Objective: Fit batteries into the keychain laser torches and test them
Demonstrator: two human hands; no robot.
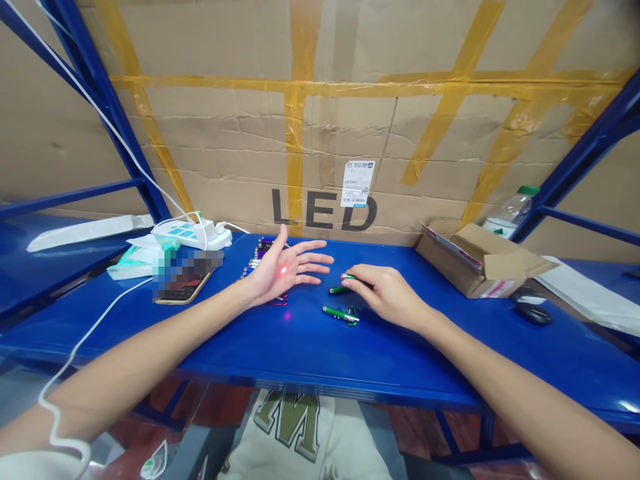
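My left hand is held up above the blue tabletop, palm exposed and fingers spread, with nothing in it. A red light spot glows on the palm, and a fainter one shows on the table below. My right hand pinches a small green laser pointer, its tip toward my left palm. Just under those fingers lies another green pointer, partly hidden. A third green pointer with a clip ring rests nearer to me. Several pointers in purple, silver and blue lie behind my left hand, mostly covered.
At left are a phone, a white power strip with cables, and a tissue pack. An open cardboard box, a black mouse and a bottle stand at right. Taped cardboard walls the back.
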